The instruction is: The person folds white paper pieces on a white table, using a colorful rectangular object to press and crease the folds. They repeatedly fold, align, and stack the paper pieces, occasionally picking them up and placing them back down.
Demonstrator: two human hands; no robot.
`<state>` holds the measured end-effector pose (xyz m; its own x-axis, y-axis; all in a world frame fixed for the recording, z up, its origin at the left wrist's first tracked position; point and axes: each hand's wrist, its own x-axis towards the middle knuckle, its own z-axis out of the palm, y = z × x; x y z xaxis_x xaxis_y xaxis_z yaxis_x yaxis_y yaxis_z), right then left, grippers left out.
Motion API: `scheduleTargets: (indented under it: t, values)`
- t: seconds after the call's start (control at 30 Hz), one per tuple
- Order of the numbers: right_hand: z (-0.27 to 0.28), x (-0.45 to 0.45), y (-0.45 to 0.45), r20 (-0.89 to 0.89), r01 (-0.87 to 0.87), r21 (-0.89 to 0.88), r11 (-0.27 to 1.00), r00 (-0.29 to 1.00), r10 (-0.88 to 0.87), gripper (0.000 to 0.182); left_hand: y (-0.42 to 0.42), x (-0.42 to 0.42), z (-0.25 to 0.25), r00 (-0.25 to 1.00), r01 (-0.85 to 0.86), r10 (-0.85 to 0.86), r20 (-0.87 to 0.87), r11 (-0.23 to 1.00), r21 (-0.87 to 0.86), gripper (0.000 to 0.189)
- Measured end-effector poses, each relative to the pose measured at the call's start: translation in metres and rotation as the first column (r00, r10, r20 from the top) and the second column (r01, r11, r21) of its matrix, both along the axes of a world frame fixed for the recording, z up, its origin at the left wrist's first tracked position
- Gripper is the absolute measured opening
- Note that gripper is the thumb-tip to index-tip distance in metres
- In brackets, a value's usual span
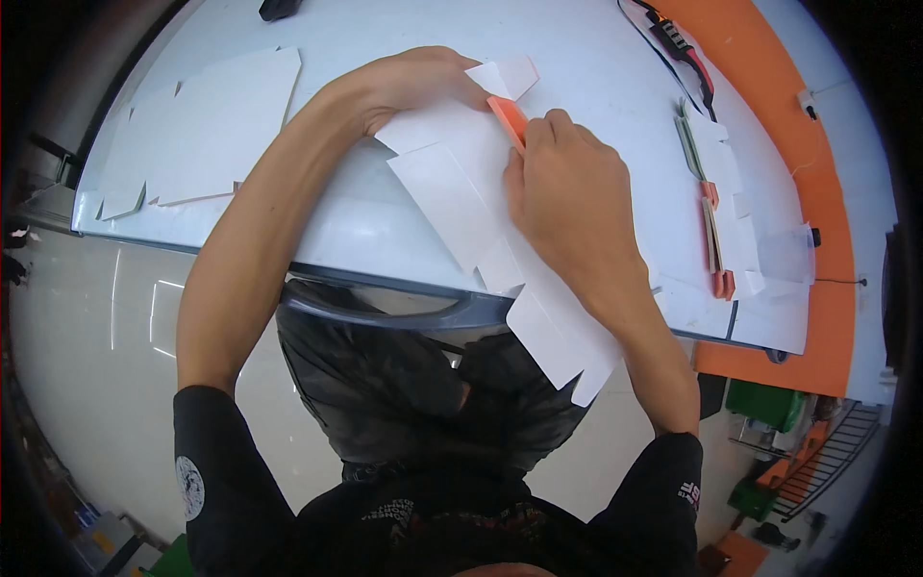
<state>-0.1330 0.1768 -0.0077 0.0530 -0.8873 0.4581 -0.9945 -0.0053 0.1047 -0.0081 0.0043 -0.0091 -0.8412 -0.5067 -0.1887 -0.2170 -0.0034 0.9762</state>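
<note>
A white die-cut carton blank lies slantwise before me, its near end reaching past the table's front edge over my lap. Along its right side one flap is bent up and shows an orange face. My right hand pinches that orange flap, thumb on the left and fingers curled over it. Bent round the blank's far end, my left hand holds the card; its fingertips are mostly hidden. A small tab sticks out beyond the left hand.
Flat white blanks lie at the left of the table. Partly folded cartons with orange and green edges stand at the right, near clear plastic. A power strip with a cable lies at the far right, a black object at the back.
</note>
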Motion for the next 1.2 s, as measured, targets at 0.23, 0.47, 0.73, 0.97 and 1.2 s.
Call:
scheduleTargets:
  t: [0.23, 0.47, 0.73, 0.97, 1.2]
  values:
    - [0.000, -0.011, 0.003, 0.168, -0.037, -0.003, 0.999, 0.985, 0.037, 0.018, -0.005, 0.005, 0.006, 0.995, 0.080, -0.080, 0.060, 0.997, 0.002, 0.055]
    - [0.023, -0.070, 0.008, 0.553, 0.089, 0.000, 0.996, 0.830, -0.074, 0.037, 0.013, 0.001, 0.013, 0.998, -0.031, 0.031, -0.058, 1.000, 0.007, 0.070]
    - [0.019, -0.101, 0.018, 0.756, 0.022, 0.220, 0.975, 0.628, -0.185, 0.047, -0.001, 0.003, 0.006, 0.998, -0.021, 0.023, -0.064, 0.999, 0.032, 0.077]
    - [0.014, -0.081, 0.022, 0.717, 0.148, 0.099, 0.984, 0.675, -0.174, 0.035, -0.003, 0.002, 0.005, 0.989, -0.063, 0.068, -0.134, 0.997, 0.044, 0.074]
    - [-0.011, -0.077, 0.037, 0.496, -0.028, -0.107, 0.994, 0.865, 0.078, 0.014, 0.004, 0.001, 0.005, 0.978, -0.109, 0.110, -0.176, 0.994, 0.017, 0.063]
